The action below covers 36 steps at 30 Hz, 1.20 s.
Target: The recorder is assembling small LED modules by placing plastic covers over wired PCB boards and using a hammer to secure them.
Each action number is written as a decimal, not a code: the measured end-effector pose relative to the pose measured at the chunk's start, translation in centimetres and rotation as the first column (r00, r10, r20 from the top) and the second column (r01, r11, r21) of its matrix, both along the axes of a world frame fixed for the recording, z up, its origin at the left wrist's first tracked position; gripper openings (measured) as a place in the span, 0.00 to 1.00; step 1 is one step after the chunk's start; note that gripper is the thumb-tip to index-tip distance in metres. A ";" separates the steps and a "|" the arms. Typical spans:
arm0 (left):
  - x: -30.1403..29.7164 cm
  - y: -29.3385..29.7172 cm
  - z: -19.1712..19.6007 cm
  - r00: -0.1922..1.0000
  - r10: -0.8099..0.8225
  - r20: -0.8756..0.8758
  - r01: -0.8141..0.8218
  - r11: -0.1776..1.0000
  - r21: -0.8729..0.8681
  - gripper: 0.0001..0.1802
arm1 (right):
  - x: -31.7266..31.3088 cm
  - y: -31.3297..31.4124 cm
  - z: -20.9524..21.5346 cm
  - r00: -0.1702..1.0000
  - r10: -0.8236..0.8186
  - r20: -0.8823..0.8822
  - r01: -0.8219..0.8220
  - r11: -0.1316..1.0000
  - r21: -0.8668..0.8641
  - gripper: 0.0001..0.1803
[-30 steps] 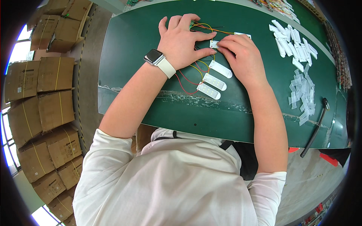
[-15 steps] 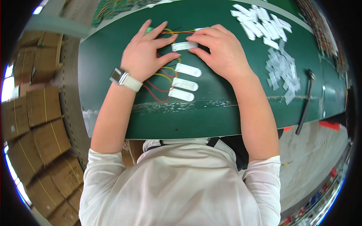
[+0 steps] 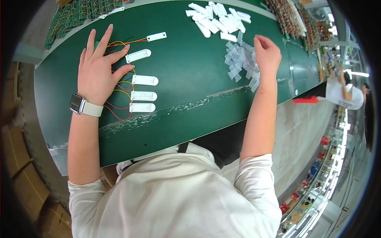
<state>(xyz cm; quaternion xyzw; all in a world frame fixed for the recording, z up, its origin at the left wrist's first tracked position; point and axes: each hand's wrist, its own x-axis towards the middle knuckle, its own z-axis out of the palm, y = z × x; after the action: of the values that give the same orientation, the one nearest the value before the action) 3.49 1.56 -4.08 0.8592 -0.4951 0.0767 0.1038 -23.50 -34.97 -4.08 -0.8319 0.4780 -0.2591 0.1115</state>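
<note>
My left hand point(image 3: 98, 65) lies spread over red, yellow and black wires, its fingertips by a small green board point(image 3: 97, 45) mostly hidden beneath it. Thumb and forefinger are beside a column of several white round-ended casings point(image 3: 144, 80) joined to the wires. The upper casing point(image 3: 138, 56) is slightly tilted. Beyond it lies a slim white strip with two dark dots point(image 3: 156, 37). My right hand point(image 3: 268, 53) is at the right side of a heap of clear plastic pieces point(image 3: 239, 58), fingers curled together; whatever they may hold is hidden.
Loose white casings point(image 3: 218, 20) are heaped at the far side of the green table point(image 3: 186, 75). Green circuit boards point(image 3: 79, 18) are stacked at the far left, wired bundles point(image 3: 287, 18) at the far right. A person point(image 3: 345, 91) is off to the right.
My right hand has left the upper white casing and moved right to the clear pieces. The view has turned right. My left hand stays on the wires, and the black-handled tool is out of sight.
</note>
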 end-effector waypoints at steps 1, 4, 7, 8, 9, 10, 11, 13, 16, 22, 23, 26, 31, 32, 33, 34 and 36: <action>-0.1 -0.2 0.1 1.000 -0.006 0.015 0.006 1.000 0.011 0.28 | -1.4 -1.6 -0.6 0.994 0.074 0.077 -0.082 0.991 0.106 0.18; -0.4 0.2 -0.1 0.999 0.041 -0.005 -0.041 0.999 0.018 0.28 | -1.7 -1.7 0.3 0.966 0.258 0.032 -0.260 0.947 0.188 0.17; -0.8 0.2 -0.2 0.998 0.069 0.015 -0.069 0.997 0.017 0.28 | -1.6 -1.3 0.8 0.920 0.374 -0.117 -0.348 0.917 0.193 0.17; -0.9 0.1 -0.3 0.998 0.065 0.016 -0.065 0.998 0.015 0.28 | -1.5 -1.6 1.0 0.906 0.392 -0.161 -0.365 0.914 0.176 0.16; -0.9 0.1 -0.3 0.998 0.067 0.021 -0.067 0.998 0.012 0.28 | -1.6 -1.8 1.1 0.890 0.408 -0.205 -0.381 0.911 0.159 0.15; -1.0 -0.1 -0.3 0.997 0.074 0.025 -0.075 0.997 0.007 0.27 | -1.8 -1.8 1.0 0.890 0.407 -0.206 -0.380 0.912 0.156 0.15; -1.0 -0.2 -0.3 0.997 0.073 0.025 -0.073 0.997 0.003 0.27 | -1.9 -1.7 0.8 0.890 0.398 -0.220 -0.389 0.917 0.086 0.14; -0.9 -0.1 -0.3 0.996 0.090 -0.013 -0.090 0.995 0.034 0.29 | -1.7 -1.1 0.9 0.888 0.396 -0.233 -0.404 0.915 0.016 0.13; -0.8 0.2 -0.4 0.996 0.087 -0.021 -0.086 0.996 0.015 0.29 | -1.1 0.7 2.0 0.948 0.261 -0.181 -0.255 0.965 0.054 0.13; -0.7 0.8 -1.2 0.997 0.068 -0.036 -0.071 0.995 -0.072 0.28 | 2.0 7.6 2.5 0.897 0.443 0.005 -0.441 0.894 -0.074 0.12; -0.8 0.6 -1.2 0.996 0.072 -0.049 -0.076 0.994 -0.076 0.28 | 2.2 8.7 2.1 0.888 0.460 0.020 -0.458 0.887 -0.064 0.12; -1.0 0.2 -1.3 0.992 0.081 -0.093 -0.088 0.993 -0.073 0.28 | 2.5 11.4 0.8 0.726 0.644 -0.241 -0.688 0.680 -0.254 0.11; -1.2 0.4 -1.1 0.987 0.120 -0.104 -0.124 0.992 -0.033 0.29 | 1.7 13.2 -0.7 0.705 0.689 -0.168 -0.707 0.666 -0.237 0.10; -1.2 0.5 -1.1 0.988 0.122 -0.100 -0.125 0.992 -0.025 0.29 | 1.5 13.3 -0.7 0.696 0.699 -0.163 -0.716 0.660 -0.227 0.09; -1.2 0.6 -1.0 0.988 0.122 -0.096 -0.124 0.992 -0.017 0.29 | 1.5 13.4 -0.7 0.687 0.709 -0.158 -0.725 0.654 -0.217 0.09; -1.2 0.6 -1.0 0.987 0.129 -0.098 -0.132 0.991 -0.016 0.29 | 1.6 13.5 -0.7 0.681 0.714 -0.160 -0.730 0.648 -0.215 0.09; -1.1 0.6 -1.1 0.987 0.122 -0.103 -0.124 0.992 -0.014 0.30 | 1.9 13.7 -0.4 0.653 0.663 -0.365 -0.755 0.528 -0.390 0.08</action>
<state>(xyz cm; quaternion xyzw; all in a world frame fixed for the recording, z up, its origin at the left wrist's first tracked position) 2.35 2.12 -5.15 0.8898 -0.4344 0.0441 0.1327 -21.63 -21.32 -4.51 -0.9701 0.0177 -0.2348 -0.0586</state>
